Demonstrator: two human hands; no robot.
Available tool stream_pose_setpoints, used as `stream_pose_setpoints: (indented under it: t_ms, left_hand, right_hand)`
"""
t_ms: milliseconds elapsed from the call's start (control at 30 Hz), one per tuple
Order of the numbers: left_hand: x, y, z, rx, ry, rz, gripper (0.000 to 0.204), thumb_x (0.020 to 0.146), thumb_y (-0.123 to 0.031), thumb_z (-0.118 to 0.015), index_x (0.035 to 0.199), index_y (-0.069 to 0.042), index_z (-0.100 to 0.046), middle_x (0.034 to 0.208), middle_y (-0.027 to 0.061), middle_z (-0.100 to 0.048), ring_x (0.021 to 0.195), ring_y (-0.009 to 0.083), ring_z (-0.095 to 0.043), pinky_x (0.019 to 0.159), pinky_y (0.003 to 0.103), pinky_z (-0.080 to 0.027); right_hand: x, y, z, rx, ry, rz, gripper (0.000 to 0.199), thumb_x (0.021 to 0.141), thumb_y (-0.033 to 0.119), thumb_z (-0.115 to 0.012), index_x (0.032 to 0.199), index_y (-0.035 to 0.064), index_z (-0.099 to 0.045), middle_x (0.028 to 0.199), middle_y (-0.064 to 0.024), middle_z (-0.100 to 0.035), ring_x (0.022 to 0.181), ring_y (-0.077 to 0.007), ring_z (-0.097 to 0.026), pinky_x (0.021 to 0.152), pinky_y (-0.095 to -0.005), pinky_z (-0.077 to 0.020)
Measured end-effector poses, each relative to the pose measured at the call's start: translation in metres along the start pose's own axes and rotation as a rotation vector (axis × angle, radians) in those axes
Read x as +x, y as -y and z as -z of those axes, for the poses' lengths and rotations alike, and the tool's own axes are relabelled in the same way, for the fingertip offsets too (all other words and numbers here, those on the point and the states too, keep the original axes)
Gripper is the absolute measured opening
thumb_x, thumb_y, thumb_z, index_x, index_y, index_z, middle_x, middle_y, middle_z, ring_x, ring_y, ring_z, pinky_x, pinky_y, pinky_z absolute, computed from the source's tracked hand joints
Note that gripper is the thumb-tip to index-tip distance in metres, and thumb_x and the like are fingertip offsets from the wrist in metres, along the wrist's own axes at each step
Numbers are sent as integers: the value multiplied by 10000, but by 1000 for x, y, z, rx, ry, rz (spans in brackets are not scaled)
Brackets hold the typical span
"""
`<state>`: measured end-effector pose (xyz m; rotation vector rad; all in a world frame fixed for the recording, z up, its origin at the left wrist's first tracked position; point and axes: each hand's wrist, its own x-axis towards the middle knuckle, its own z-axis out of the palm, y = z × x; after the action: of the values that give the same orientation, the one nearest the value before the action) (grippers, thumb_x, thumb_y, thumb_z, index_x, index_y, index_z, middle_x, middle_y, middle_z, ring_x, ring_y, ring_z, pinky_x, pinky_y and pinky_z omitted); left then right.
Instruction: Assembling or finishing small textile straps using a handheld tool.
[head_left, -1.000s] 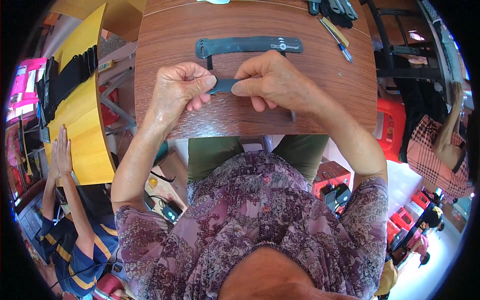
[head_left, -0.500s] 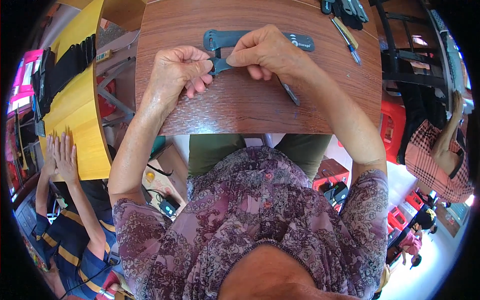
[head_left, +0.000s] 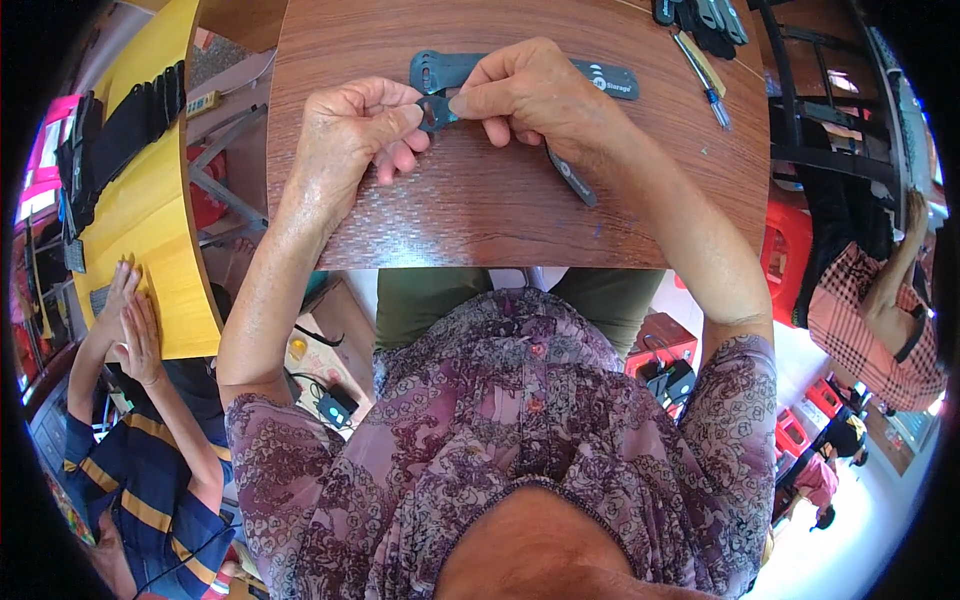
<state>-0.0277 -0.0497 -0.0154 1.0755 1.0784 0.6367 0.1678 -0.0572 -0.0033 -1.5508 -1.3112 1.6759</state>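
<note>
A dark grey strap (head_left: 438, 113) with a slotted end is pinched between my two hands, just above the wooden table. My left hand (head_left: 365, 130) grips the slotted end with thumb and fingers. My right hand (head_left: 525, 95) pinches the same strap a little to the right; its tail (head_left: 572, 178) comes out below that hand. Behind them a second dark grey strap (head_left: 610, 82) lies flat across the table, with a slotted left end and pale marks on its right. My right hand covers its middle.
At the table's far right lie a pen (head_left: 718, 108), a thin yellowish strip (head_left: 702, 62) and several dark straps (head_left: 712, 22). On the left, another person's hands (head_left: 135, 325) are over a yellow table (head_left: 165, 240) holding black straps (head_left: 120, 140). A red stool (head_left: 783, 265) stands right.
Both my hands have shifted slightly away from me, and the held strap's slotted end now shows more. The other person's hands at left have moved from flat to raised and partly turned.
</note>
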Motion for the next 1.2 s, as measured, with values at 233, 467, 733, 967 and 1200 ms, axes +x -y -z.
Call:
stream_pose_setpoints:
  t_ms: [233, 467, 733, 967, 1200]
  left_hand:
    - [0, 0, -1, 136, -49, -52, 147, 839, -69, -593, 945, 33, -598, 707, 51, -617, 520, 56, -540, 408, 156, -388]
    - [2, -3, -3, 230, -132, -65, 157, 838, -88, -605, 951, 22, -606, 705, 39, -616, 525, 46, -536, 413, 148, -376]
    - [8, -11, -5, 244, -122, -2, 109, 821, -110, -614, 808, -3, -627, 600, 21, -597, 452, 40, -509, 383, 161, -366]
    - [18, -5, -4, 456, -170, -112, 146, 797, -112, -619, 698, -5, -621, 533, 39, -584, 442, 80, -522, 407, 216, -402]
    - [22, -12, -7, 590, -187, -75, 187, 802, -129, -596, 677, 8, -619, 516, 39, -577, 446, 90, -533, 428, 244, -424]
  right_hand:
    - [4, 0, 0, 13, -49, 20, 132, 735, 142, -669, 699, 20, -632, 487, -21, -534, 362, -35, -366, 330, -190, -228]
    - [8, 4, 4, 8, -55, 28, 120, 736, 113, -668, 722, -2, -638, 492, -39, -545, 357, -38, -382, 319, -184, -228]
    - [16, 2, 5, 86, -38, 15, 112, 734, 100, -665, 699, -1, -633, 489, -42, -545, 348, -45, -383, 309, -183, -235]
    - [22, 2, -1, -111, -131, 64, 103, 711, 93, -652, 640, 25, -623, 474, -41, -549, 365, -61, -405, 340, -215, -263]
    - [26, 1, -1, -187, -161, 84, 111, 699, 102, -651, 620, 29, -622, 475, -51, -559, 378, -68, -428, 354, -229, -282]
